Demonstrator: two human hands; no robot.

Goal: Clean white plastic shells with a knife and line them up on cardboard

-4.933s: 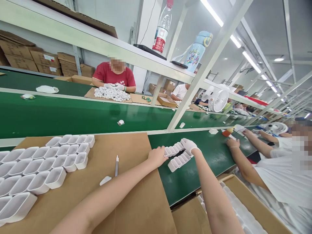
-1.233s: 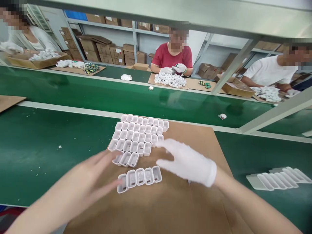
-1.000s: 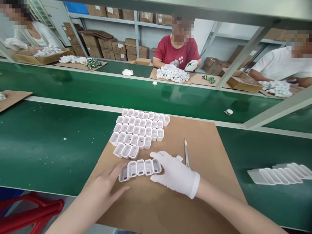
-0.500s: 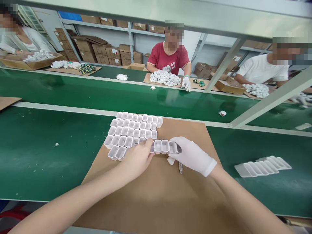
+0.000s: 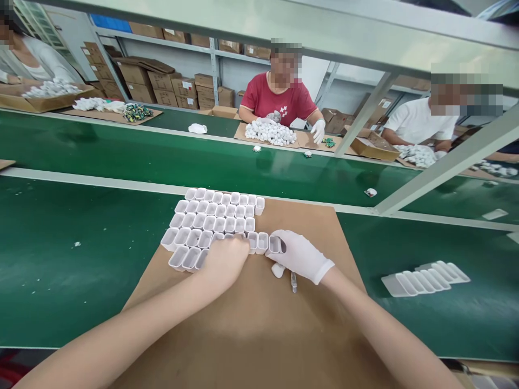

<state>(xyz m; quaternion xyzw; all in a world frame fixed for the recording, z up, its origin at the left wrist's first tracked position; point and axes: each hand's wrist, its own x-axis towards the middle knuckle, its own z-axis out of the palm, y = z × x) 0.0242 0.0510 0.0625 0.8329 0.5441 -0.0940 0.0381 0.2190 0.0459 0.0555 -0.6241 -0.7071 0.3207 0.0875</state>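
Rows of small white open-topped cups (image 5: 209, 223) stand side by side on a brown cardboard sheet (image 5: 251, 335). My bare left hand (image 5: 227, 256) lies over the front rows, its fingers bent down and mostly hidden, so what they hold cannot be made out. My right hand (image 5: 298, 254), in a white glove, is closed round the white cup (image 5: 274, 244) at the right end of a row. Just below the glove lie a small white piece (image 5: 278, 270) and a narrow clear piece (image 5: 294, 282).
Nested white cups (image 5: 421, 280) lie on the green surface at the right. Beyond a pale rail (image 5: 97, 181), a green belt (image 5: 162, 151) carries small parts. Across it, a person in a red shirt (image 5: 278, 97) sits behind a white pile (image 5: 270, 132). A slanted post rises at the right.
The view has shifted slightly. My right hand has moved left, bringing the end cups closer to the rows. My left fingers have bent down. Across the belt, the person's gloved hand has lifted.
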